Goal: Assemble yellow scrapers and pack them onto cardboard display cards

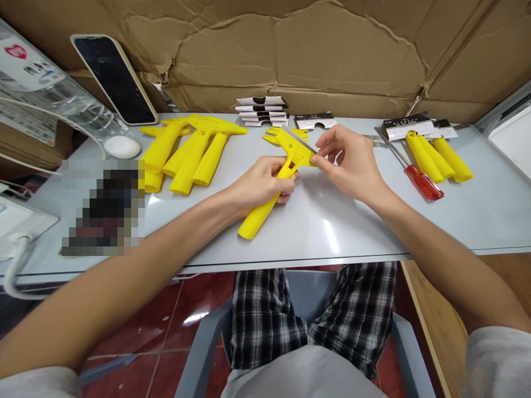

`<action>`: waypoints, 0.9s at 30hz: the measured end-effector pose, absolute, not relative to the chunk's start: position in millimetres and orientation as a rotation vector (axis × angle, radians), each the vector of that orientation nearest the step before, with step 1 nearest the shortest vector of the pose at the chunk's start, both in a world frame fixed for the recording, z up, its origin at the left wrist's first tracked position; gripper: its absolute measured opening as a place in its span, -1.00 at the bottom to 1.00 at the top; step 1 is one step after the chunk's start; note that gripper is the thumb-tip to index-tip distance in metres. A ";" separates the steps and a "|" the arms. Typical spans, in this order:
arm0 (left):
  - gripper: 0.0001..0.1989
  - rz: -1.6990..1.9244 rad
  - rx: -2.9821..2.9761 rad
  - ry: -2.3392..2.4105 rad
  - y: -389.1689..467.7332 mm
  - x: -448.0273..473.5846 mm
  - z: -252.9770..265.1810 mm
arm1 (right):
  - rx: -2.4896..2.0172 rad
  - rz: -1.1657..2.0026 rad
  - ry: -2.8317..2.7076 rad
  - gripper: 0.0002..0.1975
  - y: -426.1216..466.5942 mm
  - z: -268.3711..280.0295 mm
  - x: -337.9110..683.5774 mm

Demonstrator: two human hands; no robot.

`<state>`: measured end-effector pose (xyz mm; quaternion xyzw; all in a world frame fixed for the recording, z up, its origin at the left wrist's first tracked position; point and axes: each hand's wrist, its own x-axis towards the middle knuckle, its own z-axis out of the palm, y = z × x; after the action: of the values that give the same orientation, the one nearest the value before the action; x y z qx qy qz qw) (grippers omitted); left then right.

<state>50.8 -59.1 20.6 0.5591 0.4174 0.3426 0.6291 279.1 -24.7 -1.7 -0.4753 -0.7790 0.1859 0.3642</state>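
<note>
My left hand [265, 185] is wrapped around the neck of a yellow scraper [261, 217], whose wide head points up and away from me. A thin metal blade [299, 141] lies along the head's far edge. At the right corner of that head, the thumb and fingers of my right hand [346, 163] are pinched together on it. Whether they touch the blade or only the plastic, I cannot tell. Just behind the head lie small yellow plastic pieces [274, 136], partly covered by it.
Several yellow scraper handles [203, 155] are piled at left, beside a phone [114, 80] and a water bottle [53, 83]. Folded cards [263, 110] are stacked at the back. At right lie carded scrapers [427, 157] and a red-handled screwdriver [423, 181]. Cardboard [307, 55] walls the back.
</note>
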 end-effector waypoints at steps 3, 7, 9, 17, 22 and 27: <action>-0.78 0.786 1.285 0.957 -59.3 50.6 21.4 | -1.184 0.407 -2.042 -0.55 -30.0 0.2 276.2; -0.77 0.776 1.304 0.963 -60.2 50.5 22.6 | -1.146 0.399 -2.079 -0.54 -32.6 1.9 274.4; -0.78 0.773 1.307 0.974 -60.5 50.8 22.7 | -1.171 0.418 -2.053 -0.52 -30.6 0.1 274.8; -0.77 0.804 1.251 0.950 -59.7 51.3 23.2 | -1.186 0.471 -1.997 -0.41 -18.8 0.3 280.5; -0.75 0.847 1.199 0.934 -58.3 50.9 23.1 | -1.266 0.279 -1.858 -0.33 -8.4 18.7 314.9; -0.73 0.870 1.174 0.915 -56.9 51.0 20.7 | -1.552 -0.096 -1.857 -0.46 -40.0 27.3 382.6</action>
<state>51.0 -56.9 20.7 0.5171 0.4027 0.3832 0.6509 382.6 -40.0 27.3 -0.5997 -0.7177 -0.0372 0.3520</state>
